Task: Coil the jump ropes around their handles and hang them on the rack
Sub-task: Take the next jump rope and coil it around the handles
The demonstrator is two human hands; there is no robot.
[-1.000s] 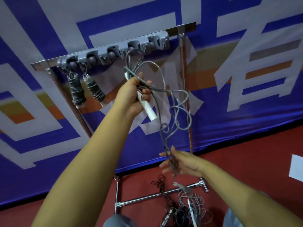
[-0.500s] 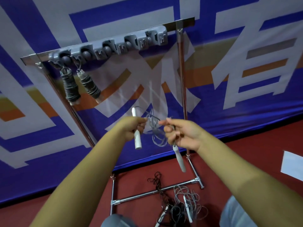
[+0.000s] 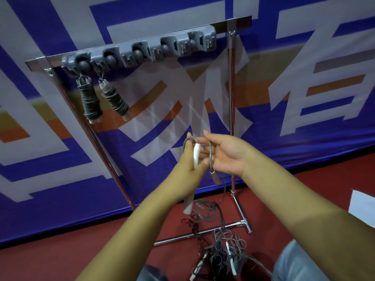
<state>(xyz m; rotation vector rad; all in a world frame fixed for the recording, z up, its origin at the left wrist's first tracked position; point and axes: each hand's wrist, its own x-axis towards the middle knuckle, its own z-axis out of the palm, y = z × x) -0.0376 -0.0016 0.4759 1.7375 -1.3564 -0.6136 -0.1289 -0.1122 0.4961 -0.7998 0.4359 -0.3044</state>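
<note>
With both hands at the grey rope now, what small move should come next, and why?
Probably the right hand should carry the grey cord once around the white handle gripped by the left hand. The cord only loops over the fingers, nothing is wound yet, and most of the rope hangs down toward the floor.

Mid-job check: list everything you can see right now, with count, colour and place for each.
rack: one, chrome, standing against the banner.
hook strip: one, grey, along the rack's top bar.
coiled jump ropes: two, dark cord, hanging at the strip's left end.
jump rope in hand: one, grey cord with white handles, held before the rack.
loose jump ropes: several, count unclear, tangled on the floor by the rack's base.
banner: one, blue, white and orange, behind.
floor: red.
white sheet: one, floor at right edge.
left hand: grips a white handle.
right hand: fingers straight, cord looped across them.
</note>
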